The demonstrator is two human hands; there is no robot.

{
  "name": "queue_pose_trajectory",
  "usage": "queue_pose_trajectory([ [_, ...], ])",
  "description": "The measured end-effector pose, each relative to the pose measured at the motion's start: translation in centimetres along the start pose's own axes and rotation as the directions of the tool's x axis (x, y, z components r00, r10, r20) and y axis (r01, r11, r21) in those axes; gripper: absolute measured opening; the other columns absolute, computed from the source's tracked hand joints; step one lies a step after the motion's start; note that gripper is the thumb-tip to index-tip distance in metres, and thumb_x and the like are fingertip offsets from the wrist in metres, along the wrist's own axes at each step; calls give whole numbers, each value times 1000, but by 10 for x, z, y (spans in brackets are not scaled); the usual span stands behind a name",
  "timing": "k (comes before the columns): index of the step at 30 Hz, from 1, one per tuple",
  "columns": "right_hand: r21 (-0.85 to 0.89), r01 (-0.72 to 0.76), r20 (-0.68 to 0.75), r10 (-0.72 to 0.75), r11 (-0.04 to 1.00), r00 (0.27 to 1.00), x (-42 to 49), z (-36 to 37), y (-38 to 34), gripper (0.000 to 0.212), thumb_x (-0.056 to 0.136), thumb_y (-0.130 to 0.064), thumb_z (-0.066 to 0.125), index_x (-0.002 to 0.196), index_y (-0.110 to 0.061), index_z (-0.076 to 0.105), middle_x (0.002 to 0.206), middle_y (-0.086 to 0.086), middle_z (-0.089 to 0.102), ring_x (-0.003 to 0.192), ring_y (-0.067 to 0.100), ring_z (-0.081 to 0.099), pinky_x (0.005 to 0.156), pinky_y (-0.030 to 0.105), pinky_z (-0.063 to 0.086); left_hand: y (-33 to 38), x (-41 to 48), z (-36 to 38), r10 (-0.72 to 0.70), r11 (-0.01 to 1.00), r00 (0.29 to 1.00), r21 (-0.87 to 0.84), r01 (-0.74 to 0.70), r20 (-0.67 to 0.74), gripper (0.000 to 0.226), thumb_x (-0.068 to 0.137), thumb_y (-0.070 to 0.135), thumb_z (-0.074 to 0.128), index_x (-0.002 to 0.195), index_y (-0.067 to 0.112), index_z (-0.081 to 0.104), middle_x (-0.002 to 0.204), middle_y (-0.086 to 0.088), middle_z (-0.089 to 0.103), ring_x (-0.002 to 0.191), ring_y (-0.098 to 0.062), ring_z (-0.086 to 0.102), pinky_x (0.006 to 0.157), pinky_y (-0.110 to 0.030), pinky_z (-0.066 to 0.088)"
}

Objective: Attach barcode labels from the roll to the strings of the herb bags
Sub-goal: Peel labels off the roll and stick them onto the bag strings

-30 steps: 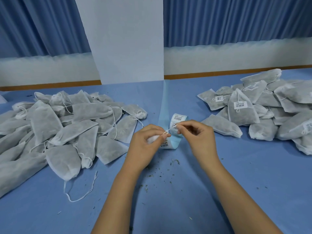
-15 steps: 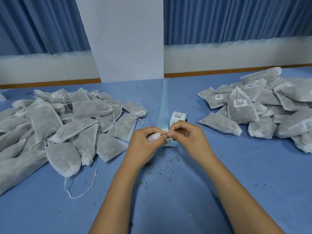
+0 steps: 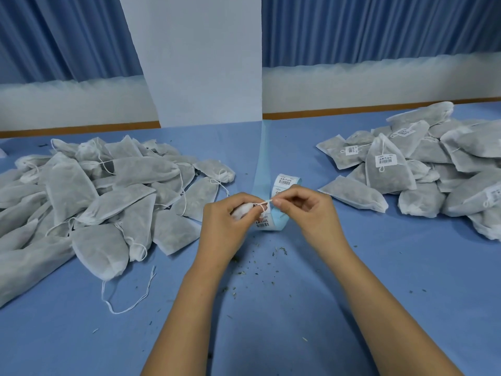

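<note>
My left hand grips the gathered white neck of a herb bag; the rest of the bag is hidden under the hand. My right hand pinches the bag's thin white string, which runs taut between the two hands. Just behind the hands lies the label roll, a light-blue backing strip with white barcode labels; one label shows below my left fingers. A large pile of unlabelled grey herb bags lies to the left. A pile of labelled bags lies to the right.
Everything sits on a blue table strewn with herb crumbs. A loose white string trails from the left pile toward me. The empty blue backing strip runs away to a white pillar. Blue curtains hang behind.
The view has shifted slightly. Both hands stay close together in front of the roll; my right fingers have pulled the string a little to the right of where they met my left.
</note>
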State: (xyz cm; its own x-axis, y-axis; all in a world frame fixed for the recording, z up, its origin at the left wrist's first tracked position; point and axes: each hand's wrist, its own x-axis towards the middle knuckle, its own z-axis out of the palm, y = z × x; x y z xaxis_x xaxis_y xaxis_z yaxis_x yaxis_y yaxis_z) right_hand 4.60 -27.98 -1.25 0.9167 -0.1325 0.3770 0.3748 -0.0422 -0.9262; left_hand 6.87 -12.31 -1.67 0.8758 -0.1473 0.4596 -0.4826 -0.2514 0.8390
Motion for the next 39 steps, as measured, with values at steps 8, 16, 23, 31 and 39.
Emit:
queue_pose_trajectory([
  [8,-28,-67,73,69,997,995,-3,6,6,18,84,-1,67,72,-14,71,68,-11,68,61,-1,57,61,11,42,6,-3,0,73,994,992,-74,-81,-102,25,82,0,70,77,24,73,74,12,72,70,-1,65,68,-14,50],
  [16,-236,200,-30,-213,951,977,-9,13,9,7,79,-11,75,76,-8,69,80,-8,64,76,8,59,64,10,39,3,-2,5,49,999,992,17,-47,-117,19,82,6,68,75,23,69,74,15,69,72,-2,64,65,-9,45],
  [23,-274,189,-34,-206,943,978,-11,18,10,8,82,0,69,75,-1,66,79,2,63,74,10,58,65,13,39,3,-2,6,7,1000,998,-16,-8,-62,17,82,8,68,76,24,70,75,12,70,73,-4,65,67,-11,47],
  [31,-269,146,-58,-167,952,984,-11,19,9,10,82,0,67,74,-5,63,78,-3,61,70,6,57,58,24,45,2,-2,6,8,1000,999,12,-7,-34,13,84,9,69,78,21,70,75,12,70,73,-4,65,68,-14,49],
  [39,-334,161,-86,-200,929,976,-8,15,9,11,83,3,63,76,-5,58,75,3,59,67,16,55,65,25,47,8,-1,3,-171,876,956,-407,259,240,13,81,12,69,69,17,71,65,1,63,61,-9,55,62,-18,43],
])
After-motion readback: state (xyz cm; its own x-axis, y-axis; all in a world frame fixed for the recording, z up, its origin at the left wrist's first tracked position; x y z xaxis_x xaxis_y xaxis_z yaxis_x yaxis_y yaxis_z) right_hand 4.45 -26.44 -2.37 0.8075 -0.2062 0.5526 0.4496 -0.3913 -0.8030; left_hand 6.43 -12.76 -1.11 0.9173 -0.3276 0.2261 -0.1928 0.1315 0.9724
